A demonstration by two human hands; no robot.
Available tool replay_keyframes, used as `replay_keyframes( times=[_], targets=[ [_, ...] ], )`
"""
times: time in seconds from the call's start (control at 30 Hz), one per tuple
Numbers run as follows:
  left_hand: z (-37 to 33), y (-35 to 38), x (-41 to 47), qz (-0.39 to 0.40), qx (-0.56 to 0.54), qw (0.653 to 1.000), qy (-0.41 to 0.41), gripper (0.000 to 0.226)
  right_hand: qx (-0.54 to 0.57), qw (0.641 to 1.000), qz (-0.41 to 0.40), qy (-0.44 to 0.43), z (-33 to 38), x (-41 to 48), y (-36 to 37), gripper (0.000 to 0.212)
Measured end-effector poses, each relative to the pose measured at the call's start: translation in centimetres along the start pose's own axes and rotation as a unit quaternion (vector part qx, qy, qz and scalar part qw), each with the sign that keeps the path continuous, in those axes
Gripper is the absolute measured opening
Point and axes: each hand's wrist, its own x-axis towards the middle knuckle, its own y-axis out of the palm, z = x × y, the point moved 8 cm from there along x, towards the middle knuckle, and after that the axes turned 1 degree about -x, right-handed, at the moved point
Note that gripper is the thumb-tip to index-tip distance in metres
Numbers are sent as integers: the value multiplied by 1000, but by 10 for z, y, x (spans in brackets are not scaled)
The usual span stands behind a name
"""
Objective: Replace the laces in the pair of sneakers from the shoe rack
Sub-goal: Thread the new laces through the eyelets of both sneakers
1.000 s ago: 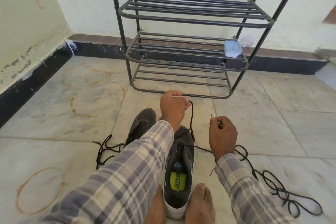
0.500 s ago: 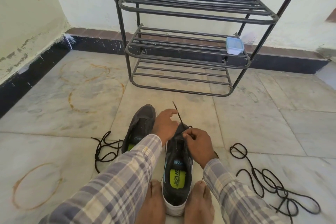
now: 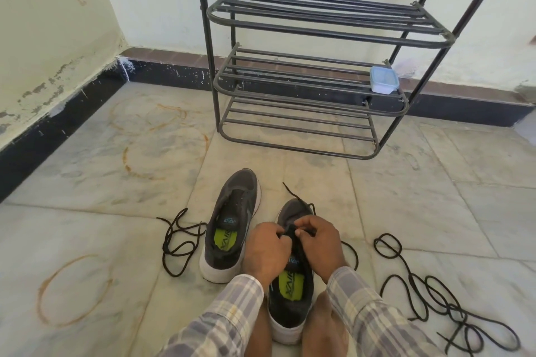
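Note:
Two dark grey sneakers with white soles stand on the marble floor. The right sneaker [image 3: 293,293] sits between my bare feet; the left sneaker [image 3: 232,223] stands beside it with no lace. My left hand [image 3: 265,252] and my right hand [image 3: 319,243] meet over the right sneaker's eyelets, both pinching a black lace [image 3: 291,193] whose free end sticks out past the toe. A loose black lace [image 3: 177,243] lies left of the shoes. Another long black lace [image 3: 429,295] is tangled on the floor at the right.
A black metal shoe rack [image 3: 313,90] stands against the far wall, a small clear plastic box [image 3: 383,80] on its middle shelf. Walls with black skirting close the left and back. Rust rings stain the floor tiles.
My hands came down from pulling the lace apart and closed together over the right sneaker's eyelets. The left sneaker is now fully in view.

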Motion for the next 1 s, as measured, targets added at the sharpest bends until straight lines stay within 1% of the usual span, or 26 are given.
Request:
replay_keyframes(
  times=[0.07,0.17,0.33,0.4,0.63,0.83,0.93,1.0],
  targets=[
    [5,-2,4,2,-27,1000,-5,22,28,999,-13,16,-3,-3,1,22],
    [16,0,6,19,-111,993,-40,24,78,996,-33,41,-8,-4,5,23],
    [14,-1,1,36,-232,971,-51,40,99,991,-64,57,-7,-4,14,22],
    [13,0,0,46,-259,963,-54,41,110,988,-79,70,-10,-5,16,21],
    [17,4,1,49,-281,957,-59,36,134,984,-86,83,-10,-7,17,20],
    [15,3,3,67,-229,971,-10,29,32,995,-85,44,4,-13,19,18],
    [18,4,5,76,-227,971,-19,26,-6,997,-72,28,10,-14,22,17],
    [21,7,9,92,-239,966,-34,32,-12,997,-66,28,10,-14,22,17]
  ],
)
